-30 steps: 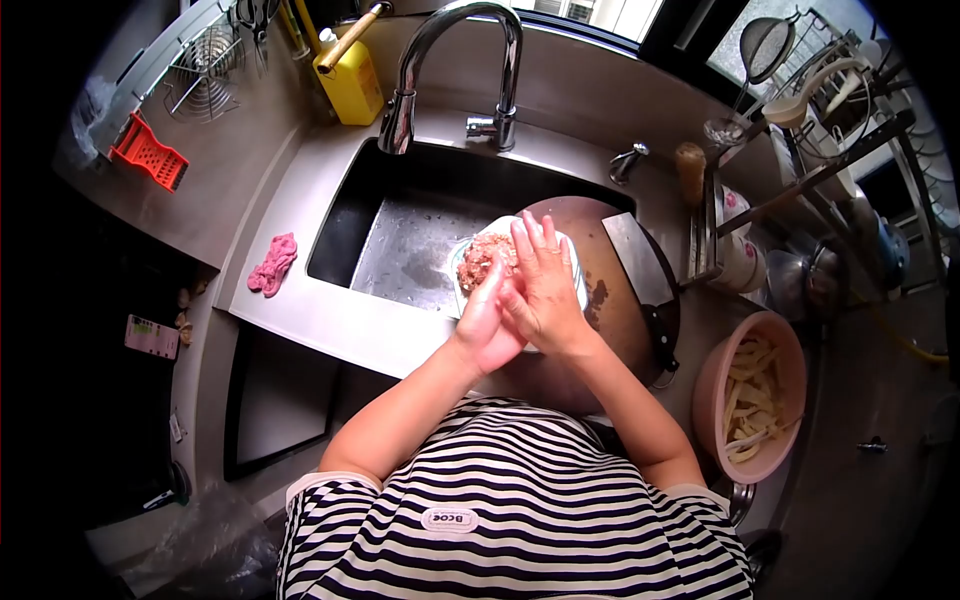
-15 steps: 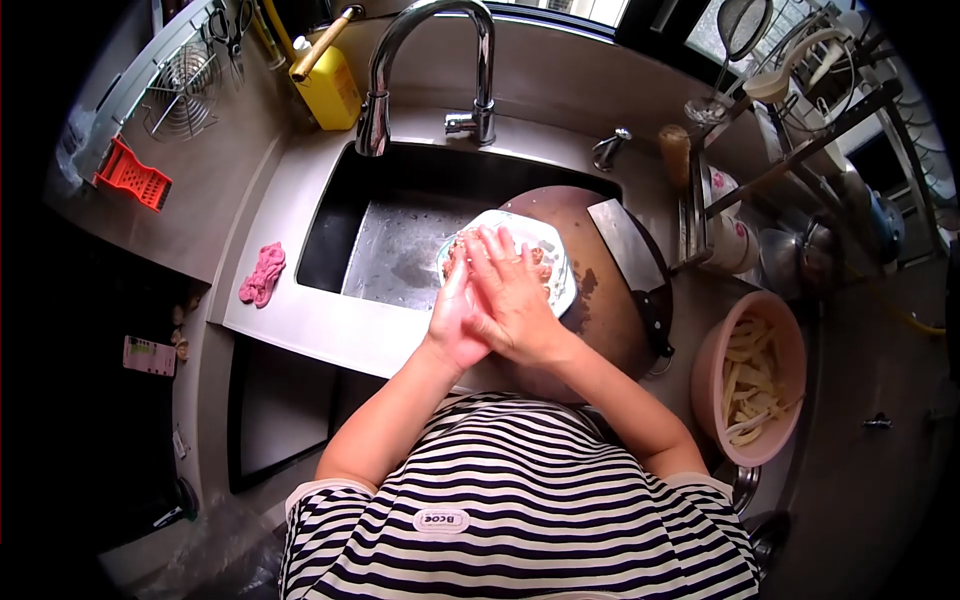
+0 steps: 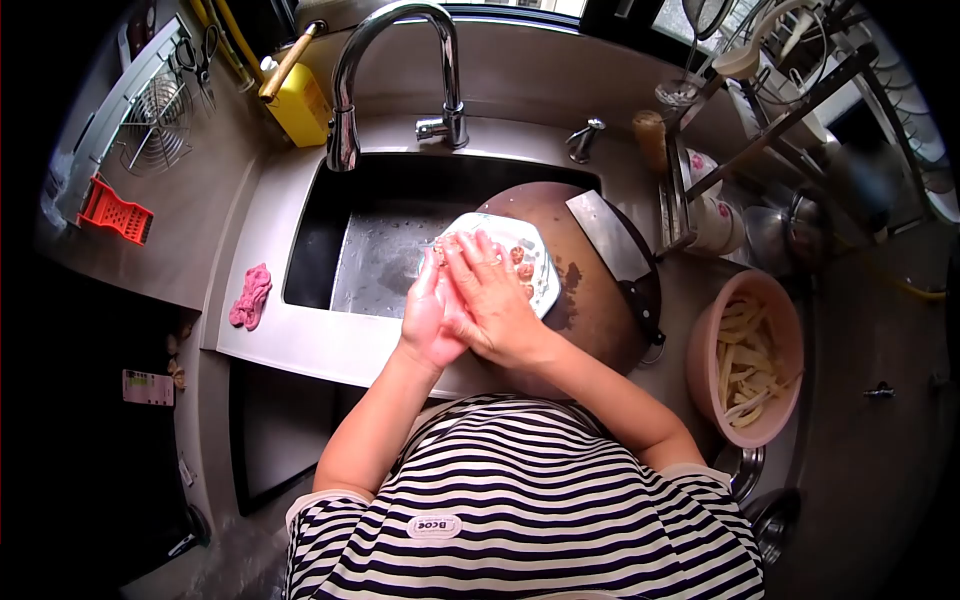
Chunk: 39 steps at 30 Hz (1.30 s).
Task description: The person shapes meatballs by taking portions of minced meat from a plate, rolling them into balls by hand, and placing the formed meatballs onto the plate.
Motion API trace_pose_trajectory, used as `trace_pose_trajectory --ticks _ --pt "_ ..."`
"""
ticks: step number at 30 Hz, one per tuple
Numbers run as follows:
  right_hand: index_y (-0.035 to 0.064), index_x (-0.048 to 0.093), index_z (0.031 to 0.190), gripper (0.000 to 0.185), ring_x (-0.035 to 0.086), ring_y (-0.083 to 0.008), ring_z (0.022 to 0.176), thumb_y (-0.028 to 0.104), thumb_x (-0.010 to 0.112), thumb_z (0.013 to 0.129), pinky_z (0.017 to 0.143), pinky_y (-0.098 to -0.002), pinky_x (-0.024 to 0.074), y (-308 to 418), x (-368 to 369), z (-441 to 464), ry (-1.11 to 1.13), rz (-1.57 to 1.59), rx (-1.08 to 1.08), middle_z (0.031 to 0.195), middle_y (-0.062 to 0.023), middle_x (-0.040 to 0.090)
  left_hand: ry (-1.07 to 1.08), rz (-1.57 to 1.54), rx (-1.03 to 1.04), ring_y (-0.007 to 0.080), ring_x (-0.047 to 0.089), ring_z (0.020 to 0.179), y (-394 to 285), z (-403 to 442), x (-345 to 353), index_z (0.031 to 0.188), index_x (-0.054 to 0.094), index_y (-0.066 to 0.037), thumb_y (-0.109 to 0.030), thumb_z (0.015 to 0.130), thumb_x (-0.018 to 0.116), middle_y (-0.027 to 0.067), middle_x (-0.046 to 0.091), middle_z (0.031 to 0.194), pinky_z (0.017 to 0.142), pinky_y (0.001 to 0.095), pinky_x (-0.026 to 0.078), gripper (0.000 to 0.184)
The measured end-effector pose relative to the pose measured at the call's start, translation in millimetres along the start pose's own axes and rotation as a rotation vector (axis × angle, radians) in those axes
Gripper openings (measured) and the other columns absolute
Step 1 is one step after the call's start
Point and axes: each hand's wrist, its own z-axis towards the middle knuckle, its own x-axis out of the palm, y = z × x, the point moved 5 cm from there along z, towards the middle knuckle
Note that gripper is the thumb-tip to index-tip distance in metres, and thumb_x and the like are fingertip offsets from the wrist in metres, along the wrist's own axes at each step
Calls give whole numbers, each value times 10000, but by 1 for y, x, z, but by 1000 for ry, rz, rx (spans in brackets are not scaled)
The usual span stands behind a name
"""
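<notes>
Above the sink's front edge, my left hand (image 3: 428, 318) and my right hand (image 3: 490, 308) are pressed palm to palm, fingers stretched out flat and pointing away from me. The right lies partly over the left. Whatever may be between the palms is hidden. Just beyond and partly under them is a white angular plate (image 3: 543, 290) with a bluish rim. Several small brown meat-like balls (image 3: 524, 270) sit on it, some covered by my fingers. The plate rests at the left part of a round brown cutting board (image 3: 590, 330), which overlaps the sink.
A cleaver (image 3: 607, 238) lies on the board's right side. The dark sink (image 3: 385, 250) is under a chrome faucet (image 3: 450, 80). A pink basin (image 3: 705, 375) of pale strips stands at right, a pink cloth (image 3: 250, 297) at left. A yellow bottle (image 3: 300, 105) and a rack (image 3: 770, 130) stand behind.
The view has shifted slightly, so the scene sits a little further left. My hands stay pressed together and show more of the balls on the plate's right side.
</notes>
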Motion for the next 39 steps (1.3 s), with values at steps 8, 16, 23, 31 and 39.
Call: trace_pose_trajectory --ticks 8,16,23,31,39 --pt "67 233 1426 821 139 -424 1357 619 416 846 1086 -511 110 8 -4 18 -86 200 -34 1468 -211 185 392 -332 297 308 220 1357 29 0 71 1454 140 -162 -591 915 246 130 195 1486 1095 443 209 697" --pt "52 193 1436 871 86 -415 1371 633 427 831 1093 -506 78 19 4 2 11 165 -35 1474 -226 140 -16 26 -17 279 197 1368 -9 -1 4 1442 142 -85 -613 909 228 127 199 1483 1111 446 168 755" --pt "94 255 1424 813 131 -432 1355 636 400 836 1069 -549 119 13 -8 24 -118 204 -68 1464 -215 191 173 34 -55 278 227 1359 30 2 -8 1449 139 -131 -563 913 294 122 192 1487 1101 451 203 706" --pt "47 213 1430 860 112 -428 1361 641 405 838 1082 -531 92 24 5 1 -32 156 -57 1466 -224 170 46 13 -53 291 248 1349 3 0 -9 1434 190 -88 -524 932 295 136 230 1474 1100 426 216 673" --pt "67 233 1427 823 141 -424 1357 622 410 846 1089 -494 119 -13 -13 22 -157 206 58 1450 -220 229 -37 180 -122 318 236 1351 42 -4 6 1444 143 -97 -539 929 246 132 191 1489 1093 472 211 686"
